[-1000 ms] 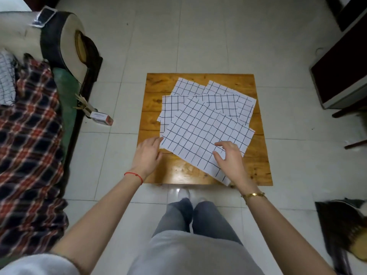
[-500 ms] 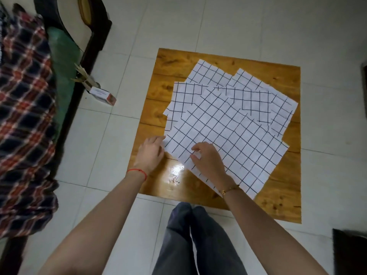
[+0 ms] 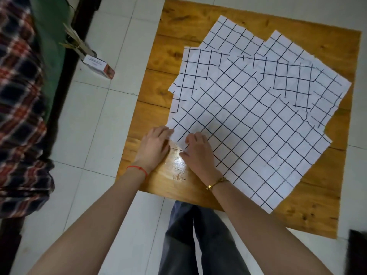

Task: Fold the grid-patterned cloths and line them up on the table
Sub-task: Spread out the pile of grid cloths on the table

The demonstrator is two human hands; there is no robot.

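Now, going from the left, I see a plaid blanket in red and dark blue hanging over a piece of furniture with a green cover. Just right of it, on the white tiled floor, lies a small carton with a red end, its flaps open toward the furniture.

Further right stands the wooden table, low and square. On it lie the grid-patterned cloths, several white sheets with black lines, spread flat and overlapping each other at different angles. None of them is folded. The top cloth is the largest part I can see; it sits turned like a diamond, with one corner pointing to the near left side of the table.

At this corner both hands meet. My left hand, with a red string on the wrist, rests on the table with its fingers reaching to the cloth edge; they look curled onto the corner, but I cannot tell if they really pinch it. My right hand, with a gold bracelet on the wrist, lies on the top cloth just beside the left one, fingers bent and the fingertips pressing at the corner edge; whether they grip the fabric I cannot tell either.

Below the table edge, dark trousers are visible.
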